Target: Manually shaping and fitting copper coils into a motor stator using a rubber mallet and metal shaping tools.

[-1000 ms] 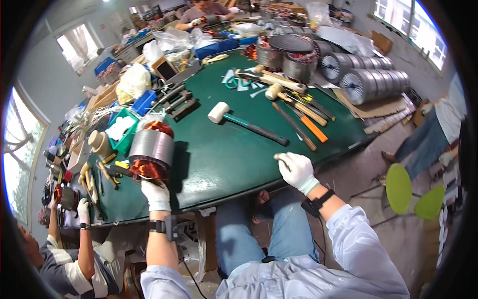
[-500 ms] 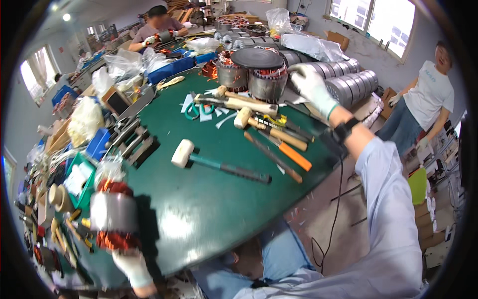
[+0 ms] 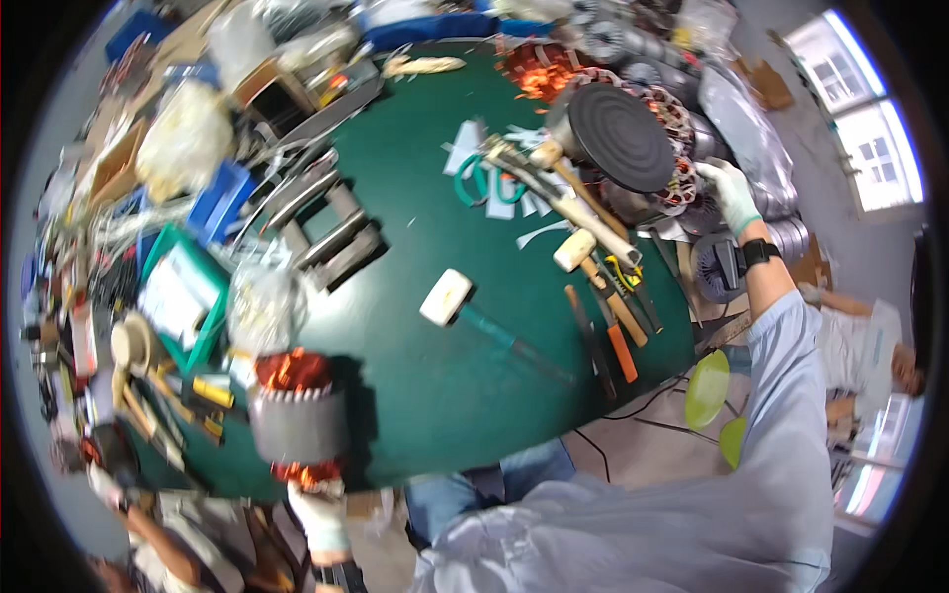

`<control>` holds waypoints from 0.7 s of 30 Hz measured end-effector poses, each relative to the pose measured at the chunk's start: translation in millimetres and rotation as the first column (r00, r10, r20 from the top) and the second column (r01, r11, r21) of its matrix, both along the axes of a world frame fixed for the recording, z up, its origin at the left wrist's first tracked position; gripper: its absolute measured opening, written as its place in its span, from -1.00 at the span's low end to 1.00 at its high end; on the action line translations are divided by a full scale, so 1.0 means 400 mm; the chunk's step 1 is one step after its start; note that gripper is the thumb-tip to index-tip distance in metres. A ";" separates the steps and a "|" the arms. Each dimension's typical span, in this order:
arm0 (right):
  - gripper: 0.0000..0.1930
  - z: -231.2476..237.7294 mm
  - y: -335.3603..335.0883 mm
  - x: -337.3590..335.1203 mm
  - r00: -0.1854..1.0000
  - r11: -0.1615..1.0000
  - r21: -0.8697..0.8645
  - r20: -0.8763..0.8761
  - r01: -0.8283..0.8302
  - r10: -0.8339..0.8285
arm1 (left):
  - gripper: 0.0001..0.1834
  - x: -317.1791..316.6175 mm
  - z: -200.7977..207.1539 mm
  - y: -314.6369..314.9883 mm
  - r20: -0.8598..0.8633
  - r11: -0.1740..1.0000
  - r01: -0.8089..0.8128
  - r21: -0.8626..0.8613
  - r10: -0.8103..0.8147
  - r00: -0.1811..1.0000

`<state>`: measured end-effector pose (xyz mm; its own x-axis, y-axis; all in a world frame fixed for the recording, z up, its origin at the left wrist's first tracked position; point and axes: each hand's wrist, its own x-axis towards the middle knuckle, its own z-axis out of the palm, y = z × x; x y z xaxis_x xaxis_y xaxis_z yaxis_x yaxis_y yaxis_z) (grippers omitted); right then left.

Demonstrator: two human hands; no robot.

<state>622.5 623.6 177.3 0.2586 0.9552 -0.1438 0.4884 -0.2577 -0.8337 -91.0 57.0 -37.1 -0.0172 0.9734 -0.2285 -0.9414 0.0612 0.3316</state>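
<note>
A motor stator (image 3: 300, 423) with a grey steel body and orange copper windings stands at the near left of the green table. My left hand (image 3: 318, 516), in a white glove, is closed at its near winding end, fingers partly hidden by the copper. At the far right my gloved right hand (image 3: 730, 196) reaches out with fingers apart, beside the wound stators (image 3: 675, 119); blur hides whether it touches them. A round black ribbed disc (image 3: 620, 136) lies on top of those stators. A white-headed mallet (image 3: 450, 296) with a teal handle lies mid-table.
More mallets (image 3: 575, 250), an orange-handled tool (image 3: 621, 353) and green scissors (image 3: 472, 184) lie right of centre. Metal clamp-like blocks (image 3: 336, 227) and a green bin (image 3: 183, 296) stand left. A co-worker's gloved hand (image 3: 105, 486) is at the lower left; another person (image 3: 870, 346) is at right.
The view has swung and tilted, so the table appears rotated. My right hand stays near the stators and my left at the near stator. A co-worker shows at lower left.
</note>
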 end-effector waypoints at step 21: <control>-0.65 -0.148 -0.048 -0.620 0.811 0.908 0.116 0.507 -0.401 0.293 | -0.27 0.165 0.370 0.205 -0.513 0.650 -0.484 -0.586 0.165 0.842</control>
<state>374.6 604.4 118.0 -0.1125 0.9864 0.1196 0.8548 0.1575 -0.4944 -24.9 138.8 110.8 -0.5400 0.4599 -0.7049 -0.7441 0.1307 0.6552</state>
